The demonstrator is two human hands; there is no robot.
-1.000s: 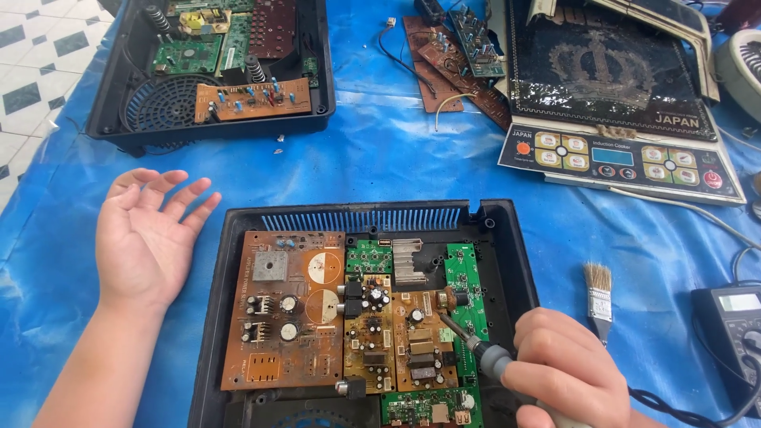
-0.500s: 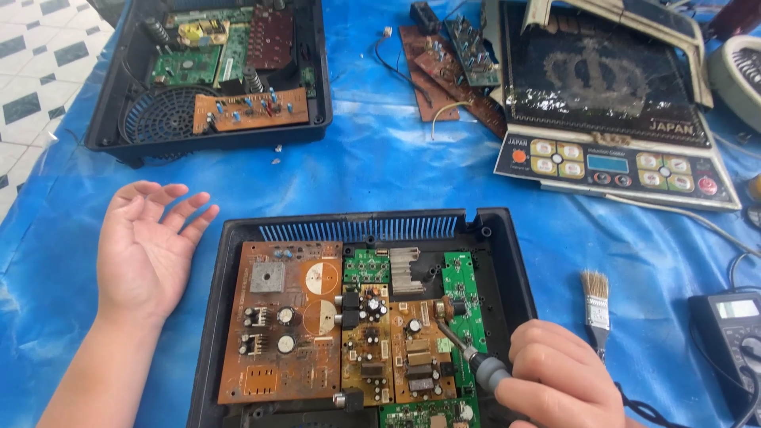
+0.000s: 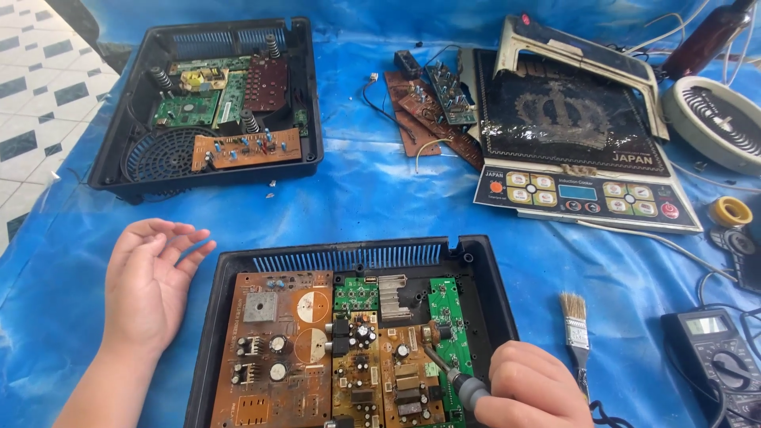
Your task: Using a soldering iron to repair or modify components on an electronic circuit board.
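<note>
An opened black cooker housing (image 3: 476,273) lies in front of me on the blue sheet, with brown and green circuit boards (image 3: 317,357) inside. My right hand (image 3: 531,388) grips a grey-handled screwdriver (image 3: 456,376) whose tip touches the boards near the green strip. My left hand (image 3: 151,281) hovers palm up, fingers spread, just left of the housing and holds nothing.
A second open black housing (image 3: 305,103) with boards sits far left. Loose boards (image 3: 432,111), a black glass cooker top with control panel (image 3: 571,135), a round coil (image 3: 717,119), a paintbrush (image 3: 577,333), a yellow tape roll (image 3: 729,210) and a multimeter (image 3: 713,349) lie to the right.
The view has shifted slightly; my left hand stays open beside the housing and my right hand keeps the screwdriver on the boards.
</note>
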